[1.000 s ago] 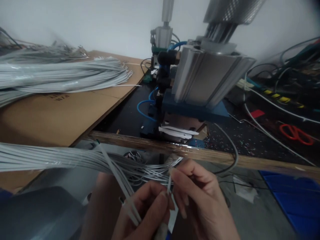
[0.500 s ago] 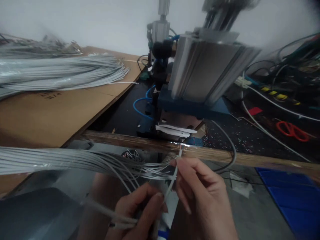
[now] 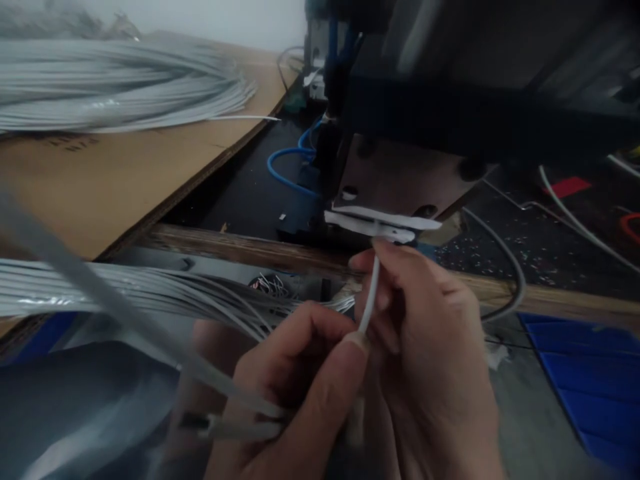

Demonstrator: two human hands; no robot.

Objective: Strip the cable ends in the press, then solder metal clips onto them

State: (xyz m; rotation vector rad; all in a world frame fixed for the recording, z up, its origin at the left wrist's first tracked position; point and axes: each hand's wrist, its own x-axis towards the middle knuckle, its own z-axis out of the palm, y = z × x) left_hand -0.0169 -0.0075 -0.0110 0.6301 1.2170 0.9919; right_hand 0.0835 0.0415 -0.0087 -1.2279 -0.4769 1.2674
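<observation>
A light grey cable runs between my two hands, its far end at the white-edged slot of a press-like machine. My right hand pinches it close to that slot, thumb and forefinger pressed together. Lower and to the left, my left hand is closed on the same cable, the thumb on top. More grey cable passes out of the left fist toward the upper left, beside a short cut end. Whether the tip sits inside the slot is hard to see.
A thick bundle of grey cables lies on cardboard at the left. Another bundle hangs nearer, left of my hands. A wooden bench edge crosses below the machine. Blue tubing loops beside it; a blue panel is at the lower right.
Both hands have moved up and forward with the cable, bringing its end from below the bench edge to the machine's slot. The view has come closer to the machine.
</observation>
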